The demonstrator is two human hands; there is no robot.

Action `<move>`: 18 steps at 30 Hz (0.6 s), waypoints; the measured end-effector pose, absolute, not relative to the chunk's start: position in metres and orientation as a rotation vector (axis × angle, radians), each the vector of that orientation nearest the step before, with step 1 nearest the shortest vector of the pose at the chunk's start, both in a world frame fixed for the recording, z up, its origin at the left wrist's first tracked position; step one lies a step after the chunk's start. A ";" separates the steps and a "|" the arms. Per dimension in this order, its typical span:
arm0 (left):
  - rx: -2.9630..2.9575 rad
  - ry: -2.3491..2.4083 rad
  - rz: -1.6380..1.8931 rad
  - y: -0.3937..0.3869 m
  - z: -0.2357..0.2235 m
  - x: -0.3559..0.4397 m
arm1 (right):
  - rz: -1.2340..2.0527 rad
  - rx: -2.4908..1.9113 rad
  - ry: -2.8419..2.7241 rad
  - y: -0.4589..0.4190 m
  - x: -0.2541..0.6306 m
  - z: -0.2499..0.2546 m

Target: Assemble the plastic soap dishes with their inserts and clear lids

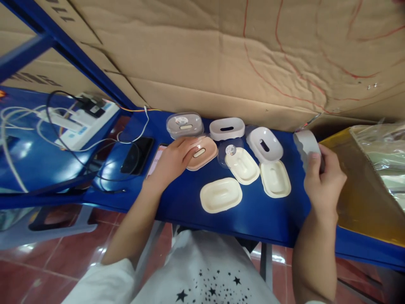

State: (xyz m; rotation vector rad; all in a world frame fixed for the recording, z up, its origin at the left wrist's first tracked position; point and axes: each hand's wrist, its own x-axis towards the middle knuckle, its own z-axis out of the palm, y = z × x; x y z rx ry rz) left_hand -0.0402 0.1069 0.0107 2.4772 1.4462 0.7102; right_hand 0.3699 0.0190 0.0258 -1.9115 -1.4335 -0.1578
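Observation:
My left hand [172,162] lies with its fingers resting on a pink soap-dish tray [204,154] on the blue table [253,211]. My right hand [322,179] is closed around a grey soap-dish piece [305,145] held on edge at the table's right side. Between my hands lie three cream trays [220,194], [243,165], [275,178]. Behind them are two white slotted inserts [227,128], [265,144], a clear-lidded dish [184,124] and a clear lid [230,151].
A black phone [137,155] and a second phone with a lit screen [157,158] lie left of my left hand. A power strip [80,122] with tangled cables sits at far left. A yellow board [360,190] with plastic bags is at right; cardboard lines the back.

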 end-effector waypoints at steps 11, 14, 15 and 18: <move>2.653 1.261 0.636 0.133 0.004 0.001 | -0.263 -1.958 -1.697 0.044 0.373 -0.016; 2.669 1.419 0.719 0.107 0.002 -0.002 | -0.258 -1.909 -1.715 0.045 0.369 -0.018; 2.665 1.495 0.716 0.098 0.000 -0.004 | -0.261 -1.884 -1.727 0.045 0.366 -0.016; 2.665 1.629 0.592 0.076 -0.008 -0.012 | -0.246 -1.794 -1.786 0.042 0.351 -0.010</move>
